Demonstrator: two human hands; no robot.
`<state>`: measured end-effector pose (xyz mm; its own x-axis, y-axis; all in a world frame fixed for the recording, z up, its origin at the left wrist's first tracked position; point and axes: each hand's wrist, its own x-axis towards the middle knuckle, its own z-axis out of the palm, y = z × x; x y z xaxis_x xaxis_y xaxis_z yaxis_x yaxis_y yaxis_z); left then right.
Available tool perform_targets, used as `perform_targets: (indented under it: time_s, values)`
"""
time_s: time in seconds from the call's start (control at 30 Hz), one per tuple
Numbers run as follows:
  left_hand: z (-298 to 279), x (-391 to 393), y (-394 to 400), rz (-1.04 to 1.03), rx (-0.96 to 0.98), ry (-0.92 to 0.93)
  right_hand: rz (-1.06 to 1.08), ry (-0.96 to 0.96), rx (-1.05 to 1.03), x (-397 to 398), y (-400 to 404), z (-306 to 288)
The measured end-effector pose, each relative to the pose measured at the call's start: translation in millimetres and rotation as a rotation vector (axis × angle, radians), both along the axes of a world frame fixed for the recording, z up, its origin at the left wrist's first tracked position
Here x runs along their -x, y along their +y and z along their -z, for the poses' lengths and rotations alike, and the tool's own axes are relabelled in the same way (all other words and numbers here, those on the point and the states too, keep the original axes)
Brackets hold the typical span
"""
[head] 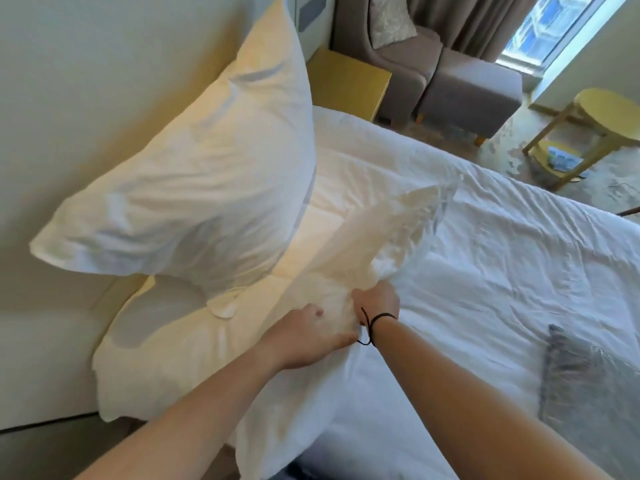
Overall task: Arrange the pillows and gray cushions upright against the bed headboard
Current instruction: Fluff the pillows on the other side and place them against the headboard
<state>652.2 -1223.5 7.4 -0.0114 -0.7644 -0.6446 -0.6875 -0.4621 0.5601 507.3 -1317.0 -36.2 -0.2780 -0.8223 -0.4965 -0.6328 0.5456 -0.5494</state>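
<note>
One white pillow point(194, 188) leans upright against the cream headboard point(86, 98). A second white pillow point(180, 351) lies nearer me, partly flat on the bed, with one end lifted. My left hand point(308, 336) and my right hand point(375, 301) both grip its bunched cover at the middle edge. A black cord circles my right wrist. A gray cushion point(588, 393) lies flat on the white duvet at the lower right, apart from both hands.
The bed's white duvet point(485, 271) is wrinkled. Beyond the bed stand a yellow nightstand point(349, 83), a gray armchair with footstool point(460, 84) and a yellow round side table point(602, 123). Curtains and a window are at the top right.
</note>
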Motion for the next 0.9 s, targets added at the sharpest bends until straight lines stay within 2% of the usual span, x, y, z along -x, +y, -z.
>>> perform_targets:
  time_s: [0.1, 0.17, 0.33, 0.4, 0.5, 0.57, 0.67, 0.77, 0.9]
  values:
    - [3.8, 1.8, 9.3, 0.009, 0.062, -0.170, -0.039, -0.110, 0.017, -3.6, -8.1, -11.6]
    - [4.3, 0.3, 12.2, 0.003, 0.118, -0.266, -0.168, -0.092, 0.025, -3.8, -14.2, -20.4]
    - [8.4, -8.1, 27.9, -0.200, 0.203, -0.338, -0.712, 0.189, 0.314, 17.8, -13.6, -16.9]
    - [10.7, -5.9, 39.2, -0.238, 0.231, -0.347, -1.006, 0.281, 0.403, 28.3, -15.9, -8.9]
    - [12.3, 0.2, 57.6, -0.248, 0.289, -0.389, -1.337, 0.287, 0.316, 28.0, -26.9, 3.7]
    - [13.2, 5.4, 69.6, -0.264, 0.302, -0.386, -1.417, 0.245, 0.244, 24.6, -36.1, 12.8]
    - [16.7, 16.7, 87.2, -0.252, 0.268, -0.381, -1.461, 0.286, 0.289, 19.3, -43.5, 27.3]
    - [26.3, 19.3, 101.1, -0.116, 0.182, -0.531, -1.425, 0.318, 0.375, 7.6, -42.1, 36.0]
    - [37.1, -4.1, 110.0, -0.137, 0.082, -0.706, -1.462, 0.232, 0.407, -0.8, -48.7, 32.7]
